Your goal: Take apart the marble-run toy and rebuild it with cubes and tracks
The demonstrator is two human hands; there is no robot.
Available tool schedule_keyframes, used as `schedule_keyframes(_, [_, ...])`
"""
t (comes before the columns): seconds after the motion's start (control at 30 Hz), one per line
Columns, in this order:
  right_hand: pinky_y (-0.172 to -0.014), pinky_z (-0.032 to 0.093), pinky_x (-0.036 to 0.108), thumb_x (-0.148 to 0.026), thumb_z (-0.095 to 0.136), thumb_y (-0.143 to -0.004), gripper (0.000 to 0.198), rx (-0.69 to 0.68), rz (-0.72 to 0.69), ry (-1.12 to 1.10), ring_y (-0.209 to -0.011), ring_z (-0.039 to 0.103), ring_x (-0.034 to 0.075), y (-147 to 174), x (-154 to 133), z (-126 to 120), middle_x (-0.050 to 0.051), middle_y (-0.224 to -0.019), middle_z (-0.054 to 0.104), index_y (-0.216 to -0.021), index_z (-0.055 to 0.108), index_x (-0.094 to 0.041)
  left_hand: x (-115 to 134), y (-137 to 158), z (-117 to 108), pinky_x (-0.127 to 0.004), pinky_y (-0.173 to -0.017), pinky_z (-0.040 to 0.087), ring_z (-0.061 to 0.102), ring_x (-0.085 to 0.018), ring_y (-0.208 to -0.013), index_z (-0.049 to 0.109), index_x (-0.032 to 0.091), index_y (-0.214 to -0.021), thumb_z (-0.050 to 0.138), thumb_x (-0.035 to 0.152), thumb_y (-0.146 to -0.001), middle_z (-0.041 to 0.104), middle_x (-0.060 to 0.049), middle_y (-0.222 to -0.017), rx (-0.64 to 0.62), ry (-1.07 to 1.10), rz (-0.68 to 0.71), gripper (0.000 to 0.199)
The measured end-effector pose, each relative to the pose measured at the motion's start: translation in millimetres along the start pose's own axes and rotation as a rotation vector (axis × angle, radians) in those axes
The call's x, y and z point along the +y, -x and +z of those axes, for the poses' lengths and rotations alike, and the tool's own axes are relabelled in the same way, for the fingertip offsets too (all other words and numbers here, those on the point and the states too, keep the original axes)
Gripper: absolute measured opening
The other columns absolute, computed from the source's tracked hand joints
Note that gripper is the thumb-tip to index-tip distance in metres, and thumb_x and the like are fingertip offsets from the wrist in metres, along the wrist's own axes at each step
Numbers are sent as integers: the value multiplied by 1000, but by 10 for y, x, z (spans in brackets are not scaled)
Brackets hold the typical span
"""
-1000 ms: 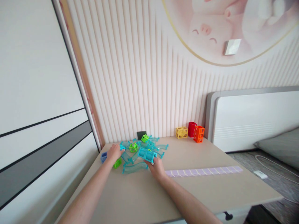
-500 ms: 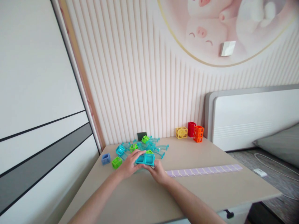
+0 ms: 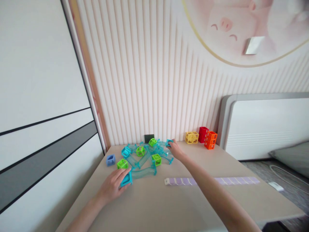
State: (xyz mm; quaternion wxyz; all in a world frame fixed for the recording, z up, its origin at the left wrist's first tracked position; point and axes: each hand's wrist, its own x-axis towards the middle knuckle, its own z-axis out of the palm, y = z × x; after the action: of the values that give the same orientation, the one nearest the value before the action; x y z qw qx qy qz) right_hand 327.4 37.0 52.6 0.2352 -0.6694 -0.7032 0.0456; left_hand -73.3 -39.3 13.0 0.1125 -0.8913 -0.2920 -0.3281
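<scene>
Left hand [image 3: 115,184] grips a blue cube [image 3: 127,179], 8 o'clock from the middle of the translucent teal pieces [image 3: 145,173] on the desk [image 3: 149,206]. Right hand [image 3: 176,150] pinches a second blue cube [image 3: 169,142], 2 o'clock.

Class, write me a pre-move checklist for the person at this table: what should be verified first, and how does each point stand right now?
1. Left hand has its block: ok, fingers around a cyan block.
2. Right hand has its block: ok, fingers on a second cyan block.
3. Right hand's block is lifted off whatever lies under it: cannot tell from this angle.
4. Green cubes lie apart from the translucent teal pieces: not ok, some sit among them.
5. Purple strip is fully visible: not ok, the right forearm covers part.
6. Orange stack stands upright: ok.
</scene>
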Motion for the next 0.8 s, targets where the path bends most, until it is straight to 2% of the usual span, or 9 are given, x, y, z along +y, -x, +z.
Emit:
schedule_keyframes(0.1, [-89,52,35,-23,63,-96,13,-92,25,88,-100,67,22,-233,211,8,13,-120,62,-103,68,-15,26,33,32,-32,-89,58,72,-24,-98,51,27,-145,66,38,-90,74,-9,-112,-3,-3,8,57])
schedule_keyframes(0.23, [-89,56,44,-35,62,-97,34,-198,-11,156,-106,64,23,-420,315,123,9,-127,62,-126,59,-18,61,74,24,-36,-91,57,71,-26,-99,52,25,-144,63,37,-91,73,-11,-115,-25,21,48,55])
schedule_keyframes(0.37, [-89,56,44,-35,62,-97,34,-260,-58,175,-107,64,23,-542,379,254,9,-128,61,-127,59,-18,45,175,-4,-38,-92,58,71,-26,-97,55,23,-141,60,37,-91,73,-12,-112,-47,58,42,52])
schedule_keyframes(0.5, [-90,56,44,-35,61,-98,31,-285,-102,167,-106,64,23,-556,447,291,9,-129,61,-125,60,-19,21,236,11,-36,-89,58,71,-25,-97,50,22,-144,59,34,-91,72,-13,-112,-5,119,3,55])
schedule_keyframes(0.67, [-101,48,33,-25,66,-91,29,-285,-181,131,-118,60,23,-506,502,135,10,-123,66,-119,68,-19,46,213,54,-33,-94,57,69,-24,-106,48,23,-144,57,34,-94,69,-11,-119,-18,91,-47,52])
schedule_keyframes(0.8, [-95,50,27,-29,63,-91,24,-232,-153,119,-110,65,21,-549,611,-125,7,-123,68,-110,74,-22,93,187,100,-31,-95,56,69,-23,-108,49,22,-140,58,30,-94,67,-11,-120,-55,91,-81,47])
